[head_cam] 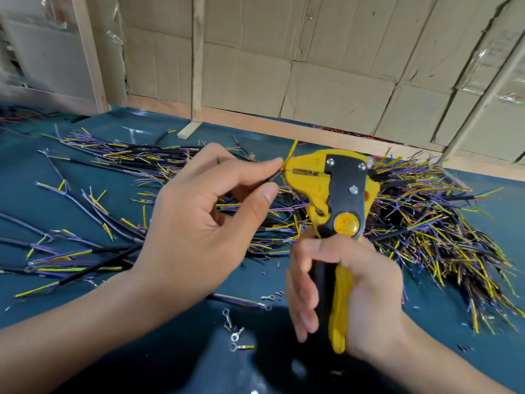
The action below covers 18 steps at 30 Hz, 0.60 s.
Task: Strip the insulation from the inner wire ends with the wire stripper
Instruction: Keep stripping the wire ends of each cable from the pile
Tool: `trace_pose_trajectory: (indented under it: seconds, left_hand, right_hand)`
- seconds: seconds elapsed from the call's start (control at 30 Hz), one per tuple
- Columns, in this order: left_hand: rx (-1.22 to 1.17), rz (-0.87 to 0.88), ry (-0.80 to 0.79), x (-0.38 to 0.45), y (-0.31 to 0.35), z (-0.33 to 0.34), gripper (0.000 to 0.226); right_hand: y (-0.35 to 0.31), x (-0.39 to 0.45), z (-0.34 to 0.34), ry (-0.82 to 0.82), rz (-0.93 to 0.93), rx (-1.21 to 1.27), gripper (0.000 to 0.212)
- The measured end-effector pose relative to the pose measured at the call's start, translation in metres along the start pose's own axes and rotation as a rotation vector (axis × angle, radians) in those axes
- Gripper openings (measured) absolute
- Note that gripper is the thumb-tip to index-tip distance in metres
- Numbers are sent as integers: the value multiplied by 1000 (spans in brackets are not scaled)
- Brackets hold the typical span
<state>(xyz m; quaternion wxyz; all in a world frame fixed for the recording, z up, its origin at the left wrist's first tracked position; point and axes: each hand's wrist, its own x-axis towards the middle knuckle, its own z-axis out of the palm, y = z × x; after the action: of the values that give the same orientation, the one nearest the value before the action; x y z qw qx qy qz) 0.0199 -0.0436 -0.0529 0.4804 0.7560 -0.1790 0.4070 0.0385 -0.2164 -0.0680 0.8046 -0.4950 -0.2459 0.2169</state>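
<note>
A thin black-sheathed cable point(272, 177) with yellow and purple inner wires is raised above the table, its short exposed end fed into the left side of the head of a yellow and black plastic wire stripper point(335, 200). 1 yellow inner wire point(292, 150) sticks up and to the right just beside the tool's head; whether another core sits between the blades cannot be told. The left hand point(199, 223) pinches the cable between thumb and index fingertip right at the tool's mouth, the other fingers curled under. The right hand point(346, 282) grips the stripper's yellow and black handles from below, head pointing up and away, with the fingers wrapped loosely round the front handle.

Beneath both hands lies a dark teal table covering point(34, 200), wrinkled near the bottom edge. Behind it runs a wall of flattened brown cardboard sheets point(326, 66) framed by pale wooden battens point(197, 58), 1 of them ending on a small wooden foot at the table's back edge.

A dense heap of cut black cables with yellow and purple cores point(431, 217) spreads to the right of and behind the stripper, and a looser scatter of similar cables point(93, 194) fans out to the left, partly hidden by the left forearm. A few small silver ring terminals point(234, 335) lie on the covering between the 2 wrists, with tiny scraps of insulation point(279, 293) nearby.
</note>
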Motion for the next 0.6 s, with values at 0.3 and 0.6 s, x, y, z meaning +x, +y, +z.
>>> trace_pose_trajectory:
  seconds: [0.3, 0.6]
  left_hand:
    - [201, 161, -360, 4, -21, -3, 38]
    - [551, 181, -474, 24, -54, -30, 57]
  right_hand:
    - [-5, 20, -9, 238, -113, 36, 18]
    - [-74, 20, -64, 671, -299, 61, 7]
